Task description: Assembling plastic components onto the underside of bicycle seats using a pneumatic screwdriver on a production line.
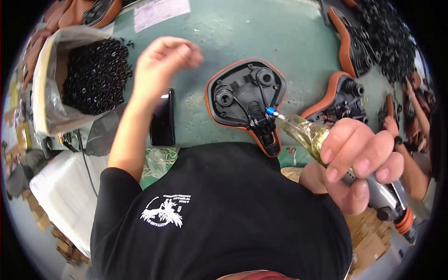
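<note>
My right hand (359,161) grips a pneumatic driver (322,140) with a gold-coloured body; its blue-tipped bit touches the rail clamp on the underside of an upturned bicycle saddle (245,100), black with an orange rim, lying on the green table. My left hand (163,60) is raised over the table with fingers loosely curled and nothing visible in it, between the saddle and a bag of small black parts (95,74).
A black phone (163,119) lies flat under my left forearm. More orange-rimmed saddles (343,98) and a heap of black parts (387,37) sit at the right. Another person's hand (415,109) is at the far right edge. A white paper (161,11) lies at the back.
</note>
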### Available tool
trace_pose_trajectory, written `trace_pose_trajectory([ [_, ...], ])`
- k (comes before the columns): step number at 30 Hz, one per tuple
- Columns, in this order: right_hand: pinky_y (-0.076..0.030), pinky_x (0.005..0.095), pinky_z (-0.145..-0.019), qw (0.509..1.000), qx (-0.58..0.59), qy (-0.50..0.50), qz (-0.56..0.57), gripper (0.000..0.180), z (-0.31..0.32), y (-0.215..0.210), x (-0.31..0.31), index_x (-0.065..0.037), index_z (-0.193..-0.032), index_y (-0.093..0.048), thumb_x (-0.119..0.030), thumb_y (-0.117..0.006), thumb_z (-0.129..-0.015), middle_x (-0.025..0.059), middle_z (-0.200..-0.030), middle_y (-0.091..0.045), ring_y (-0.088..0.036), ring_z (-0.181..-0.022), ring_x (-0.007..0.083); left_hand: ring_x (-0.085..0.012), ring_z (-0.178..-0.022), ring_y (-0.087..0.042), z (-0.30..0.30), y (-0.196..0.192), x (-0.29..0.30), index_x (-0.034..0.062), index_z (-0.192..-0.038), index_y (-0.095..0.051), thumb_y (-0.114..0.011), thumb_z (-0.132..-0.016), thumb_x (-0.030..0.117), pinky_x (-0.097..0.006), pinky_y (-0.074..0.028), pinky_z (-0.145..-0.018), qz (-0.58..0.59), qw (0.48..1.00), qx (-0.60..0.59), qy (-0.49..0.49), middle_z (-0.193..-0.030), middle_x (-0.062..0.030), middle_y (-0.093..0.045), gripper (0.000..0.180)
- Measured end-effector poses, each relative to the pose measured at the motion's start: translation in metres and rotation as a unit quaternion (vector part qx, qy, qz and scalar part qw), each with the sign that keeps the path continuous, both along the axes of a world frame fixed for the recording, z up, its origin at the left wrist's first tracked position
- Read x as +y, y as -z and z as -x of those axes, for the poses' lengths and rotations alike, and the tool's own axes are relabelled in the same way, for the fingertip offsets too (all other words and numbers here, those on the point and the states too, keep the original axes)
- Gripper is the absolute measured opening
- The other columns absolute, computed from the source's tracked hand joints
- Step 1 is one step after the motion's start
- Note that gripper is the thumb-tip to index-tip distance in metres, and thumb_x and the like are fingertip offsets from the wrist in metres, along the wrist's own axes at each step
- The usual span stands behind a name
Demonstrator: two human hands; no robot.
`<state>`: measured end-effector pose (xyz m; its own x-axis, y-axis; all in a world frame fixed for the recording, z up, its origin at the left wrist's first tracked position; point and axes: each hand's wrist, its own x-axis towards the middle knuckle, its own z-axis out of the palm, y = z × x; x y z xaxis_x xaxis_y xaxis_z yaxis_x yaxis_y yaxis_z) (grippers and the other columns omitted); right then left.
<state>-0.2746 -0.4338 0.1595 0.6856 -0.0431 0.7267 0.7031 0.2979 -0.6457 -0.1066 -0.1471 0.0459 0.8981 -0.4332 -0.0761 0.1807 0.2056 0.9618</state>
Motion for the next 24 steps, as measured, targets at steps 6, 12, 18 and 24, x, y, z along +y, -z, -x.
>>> trace_pose_trajectory([
  [6,-0.06,0.0344,-0.071,0.998,-0.024,-0.058,-0.02,0.033,0.003,-0.003,-0.009,-0.009,-0.122,-0.056,-0.004,-0.065,-0.09,0.0088,-0.113,-0.064,-0.069,-0.074,0.0169,-0.0209,-0.084,-0.074,0.091,-0.018,-0.065,-0.0064,-0.117,-0.074,-0.072,-0.094,-0.008,-0.031,-0.061,-0.077,0.213,0.95,0.08,0.213,-0.107,-0.0153,-0.072,0.023],
  [12,-0.061,0.0365,-0.072,0.998,0.005,-0.062,0.009,0.032,0.015,0.003,-0.022,-0.01,-0.121,-0.049,-0.003,-0.063,-0.093,0.0105,-0.114,-0.063,-0.068,-0.075,0.0172,-0.0223,-0.087,-0.075,0.089,-0.023,-0.074,-0.0075,-0.109,-0.077,-0.078,-0.087,-0.012,-0.031,-0.064,-0.08,0.179,0.949,0.062,0.253,-0.11,-0.017,-0.071,0.023],
  [18,-0.061,0.0369,-0.073,0.999,0.012,-0.032,0.038,0.032,0.021,0.001,-0.022,-0.01,-0.12,-0.049,-0.002,-0.063,-0.093,0.0116,-0.114,-0.063,-0.068,-0.075,0.0179,-0.0216,-0.086,-0.075,0.076,-0.024,-0.085,-0.0076,-0.107,-0.077,-0.078,-0.087,-0.012,-0.031,-0.063,-0.076,0.099,0.945,-0.153,0.27,-0.105,-0.0159,-0.072,0.021],
  [24,-0.062,0.0372,-0.069,0.996,-0.027,-0.069,0.046,0.031,0.008,-0.001,-0.018,-0.009,-0.12,-0.051,-0.003,-0.065,-0.093,0.0122,-0.114,-0.063,-0.068,-0.074,0.0186,-0.0196,-0.082,-0.075,0.067,-0.027,-0.077,-0.0066,-0.117,-0.075,-0.078,-0.092,0.001,-0.03,-0.062,-0.076,0.144,0.924,0.09,0.341,-0.106,-0.0135,-0.074,0.025],
])
